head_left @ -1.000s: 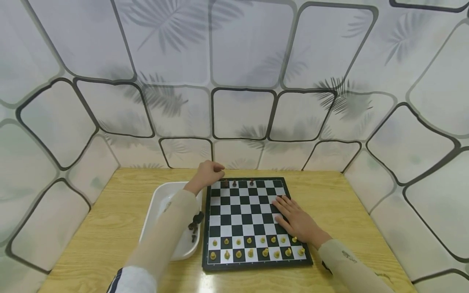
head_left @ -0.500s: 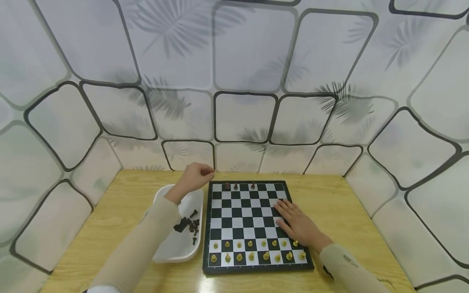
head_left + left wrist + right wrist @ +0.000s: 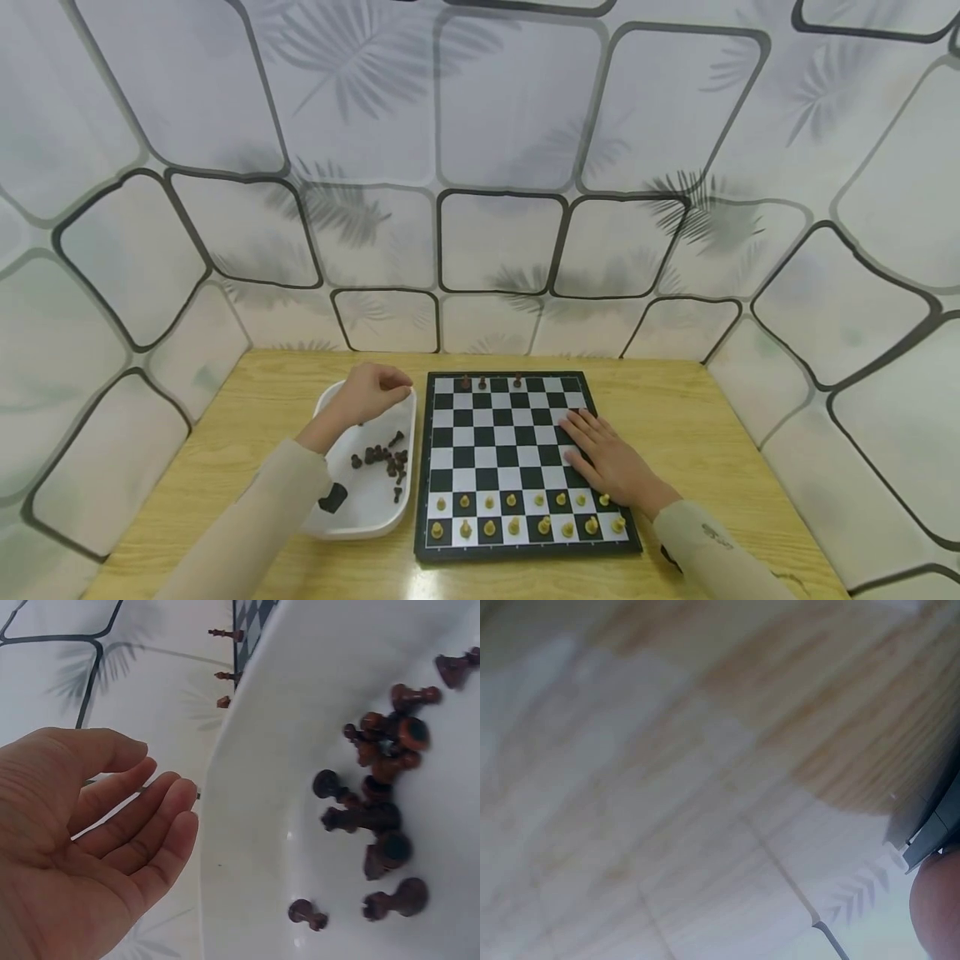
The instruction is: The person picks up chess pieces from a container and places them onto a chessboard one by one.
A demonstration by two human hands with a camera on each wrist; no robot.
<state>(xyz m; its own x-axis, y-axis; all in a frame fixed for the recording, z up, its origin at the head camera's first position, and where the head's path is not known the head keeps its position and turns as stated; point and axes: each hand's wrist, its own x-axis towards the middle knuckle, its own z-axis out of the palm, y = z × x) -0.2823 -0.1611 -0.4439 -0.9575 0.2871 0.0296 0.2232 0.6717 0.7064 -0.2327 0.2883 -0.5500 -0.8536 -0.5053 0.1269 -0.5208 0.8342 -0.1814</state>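
Observation:
My left hand (image 3: pixel 369 393) hovers over the far end of a white plastic tub (image 3: pixel 360 527), its fingers loosely curved and nothing between them. Dark red-brown chess pieces (image 3: pixel 382 817) lie tumbled in the tub below it. My right hand (image 3: pixel 615 462) rests flat along the right edge of a black-and-white chessboard (image 3: pixel 495 433), fingers spread forward. Across the board's far row stand three dark chess pieces (image 3: pixel 482 382). Two rows of yellow chess pieces (image 3: pixel 513 525) stand upright on the near side. Only a bit of the right hand (image 3: pixel 937 907) shows in the right wrist view.
The board and tub stand side by side on a light wooden table (image 3: pixel 720 433). A patterned wall covering (image 3: pixel 495 242) encloses the table at the back and both sides. The tub's raised rim (image 3: pixel 415 417) runs close beside the board's left edge.
My left hand has drawn back from the board's far left corner, moving left and nearer to over the tub. More loose pieces in the tub now show. The right hand stays in place.

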